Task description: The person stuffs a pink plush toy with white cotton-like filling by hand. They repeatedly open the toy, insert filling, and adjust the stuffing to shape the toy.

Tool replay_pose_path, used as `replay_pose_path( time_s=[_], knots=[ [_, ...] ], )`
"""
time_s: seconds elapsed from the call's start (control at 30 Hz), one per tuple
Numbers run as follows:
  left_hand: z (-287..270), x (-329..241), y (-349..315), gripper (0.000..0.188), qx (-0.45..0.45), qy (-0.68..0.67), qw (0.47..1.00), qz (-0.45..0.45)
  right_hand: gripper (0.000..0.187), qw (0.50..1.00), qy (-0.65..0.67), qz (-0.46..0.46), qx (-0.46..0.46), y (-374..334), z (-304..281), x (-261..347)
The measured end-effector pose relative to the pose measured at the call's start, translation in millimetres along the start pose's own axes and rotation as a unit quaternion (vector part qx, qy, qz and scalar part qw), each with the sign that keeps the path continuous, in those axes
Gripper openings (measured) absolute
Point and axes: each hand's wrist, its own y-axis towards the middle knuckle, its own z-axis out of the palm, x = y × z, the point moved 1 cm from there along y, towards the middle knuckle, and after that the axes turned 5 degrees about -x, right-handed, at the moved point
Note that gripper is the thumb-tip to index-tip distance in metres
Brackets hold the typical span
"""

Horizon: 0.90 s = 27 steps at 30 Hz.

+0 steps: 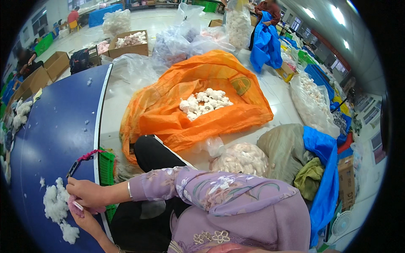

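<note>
Low on the left, over the edge of the blue table (59, 114), my two hands meet at a small pink fuzzy plush piece (74, 204). My left hand (85, 220) grips it from below, and a narrow white strip shows by the fingers. My right hand (86, 191) is closed on the same piece from above, its fingertips partly hidden. Just beyond my right knuckles is a slim dark tool (72, 169) with a pink braided cord (89, 156); whether my hand touches it I cannot tell. White fluffy stuffing (56, 201) lies in a loose heap beside my hands.
A large orange woven sack (168, 114) lies spread on the floor ahead, with white plush pieces (204, 103) in it. A green crate (106, 168) stands against the table edge. Clear bags, cartons and blue sacks surround it. Farther back, a person handles a blue sack (266, 44).
</note>
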Motion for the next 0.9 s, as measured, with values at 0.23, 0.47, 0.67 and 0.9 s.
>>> replay_pose_path(
  time_s=[0.23, 0.47, 0.67, 0.9],
  knots=[
    [3.7, -10.1, 0.4, 0.033, -0.001, 0.017, 1.000, 0.008, 0.027, 0.992, 0.035, 0.017, 0.117, 7.7, -26.8, -10.1],
    [0.4, -0.2, -0.6, 0.041, 0.019, -0.040, 0.997, 0.065, 0.022, 0.999, 0.028, -0.006, 0.022, -1.2, -8.1, -21.6],
    [18.6, -40.9, -18.8, 0.030, -0.049, 0.055, 0.991, 0.113, 0.019, 0.997, -0.051, -0.035, -0.044, -9.9, -6.1, -10.9],
    [-3.2, -36.3, -17.3, 0.023, -0.035, -0.137, 0.990, 0.002, 0.032, 0.996, 0.024, 0.045, 0.078, -7.2, -9.3, 1.7]
  ],
)
